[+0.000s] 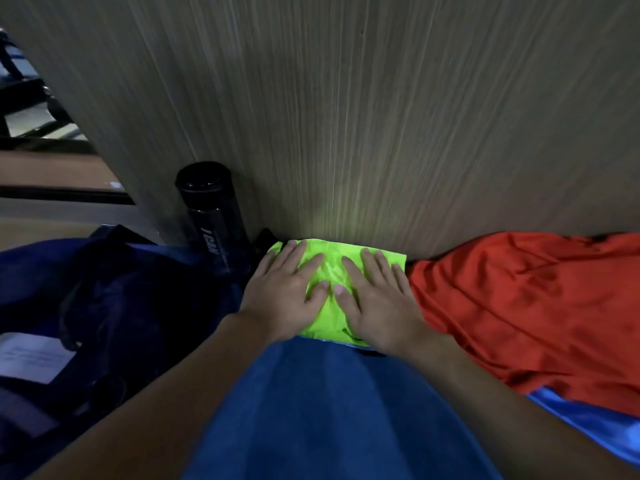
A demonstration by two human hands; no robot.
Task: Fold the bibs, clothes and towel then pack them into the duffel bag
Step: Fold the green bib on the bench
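- We lay our left hand [289,289] and right hand [375,296] flat, fingers straight, gripping nothing, on the folded green bib [329,263], likely to set its creases.
- The bib lies by the far wooden panel [346,116], between the duffel bag [121,289] on the left and the red garment [536,306] on the right.

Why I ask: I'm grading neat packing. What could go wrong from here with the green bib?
1. The green bib seems to be kept flat only by the left hand and right hand pressing on it. Once it is lifted, its folds may spring open.
2. The black bottle stands close by on the side of the duffel bag. Carrying the bib across might knock it over.
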